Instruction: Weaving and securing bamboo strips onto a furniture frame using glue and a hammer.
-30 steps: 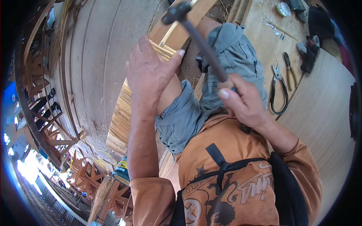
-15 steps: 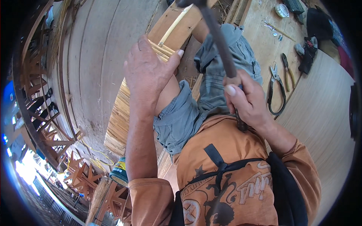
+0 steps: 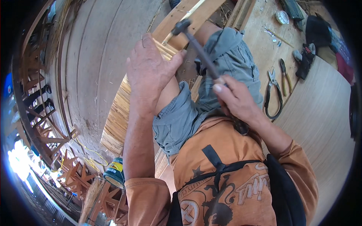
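A panel of pale wooden strips (image 3: 115,118) lies along my left leg, held near its far end by my left hand (image 3: 148,71). The palm rests over its edge, with the thumb pressed to the strip ends; the fingertips are partly hidden. My right hand (image 3: 237,96) is wrapped round the handle of a hammer (image 3: 201,54). The hammer's dark head is just beyond the left thumb, in front of a brown plank (image 3: 158,25). A thin light stick (image 3: 196,8) runs along that plank. Whether the hammer head touches the stick, I cannot tell.
On the wooden surface to the right lie two pairs of pliers (image 3: 273,92), a thin rod with small metal bits, a round clear container (image 3: 282,17) and dark cloth. At lower left stand a green and yellow can (image 3: 114,171) and several star-shaped wooden frames (image 3: 75,175).
The hammer has swung down and to the left, its head dropping toward the plank near my left hand. My right hand moved slightly left; the left hand keeps its hold.
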The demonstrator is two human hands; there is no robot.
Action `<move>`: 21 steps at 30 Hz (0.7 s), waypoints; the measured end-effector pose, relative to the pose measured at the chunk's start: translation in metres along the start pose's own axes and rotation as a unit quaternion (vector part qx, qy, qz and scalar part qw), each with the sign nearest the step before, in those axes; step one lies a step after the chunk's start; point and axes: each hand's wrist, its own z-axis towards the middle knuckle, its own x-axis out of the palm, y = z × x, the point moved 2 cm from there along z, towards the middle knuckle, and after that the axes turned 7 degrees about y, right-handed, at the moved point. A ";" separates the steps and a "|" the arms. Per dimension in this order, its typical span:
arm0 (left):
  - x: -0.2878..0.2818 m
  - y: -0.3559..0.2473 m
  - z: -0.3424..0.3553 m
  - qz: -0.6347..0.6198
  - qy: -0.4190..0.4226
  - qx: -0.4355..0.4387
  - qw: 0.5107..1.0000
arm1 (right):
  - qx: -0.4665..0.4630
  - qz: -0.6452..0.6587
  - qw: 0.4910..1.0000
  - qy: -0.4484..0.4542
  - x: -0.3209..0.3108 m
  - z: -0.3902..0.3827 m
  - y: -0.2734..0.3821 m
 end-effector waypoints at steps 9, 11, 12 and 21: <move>0.004 0.005 0.000 0.010 0.040 -0.018 0.999 | 0.015 -0.052 0.998 0.040 -0.001 0.004 -0.001; 0.004 0.005 -0.001 0.002 0.027 -0.015 1.000 | -0.011 -0.138 0.990 -0.006 -0.003 0.001 0.007; 0.004 0.005 -0.001 -0.001 0.028 -0.017 0.999 | -0.017 -0.173 0.985 -0.024 -0.004 0.000 0.010; 0.005 0.007 -0.003 -0.008 -0.041 0.006 0.999 | -0.064 -0.351 0.933 -0.040 -0.017 0.000 0.024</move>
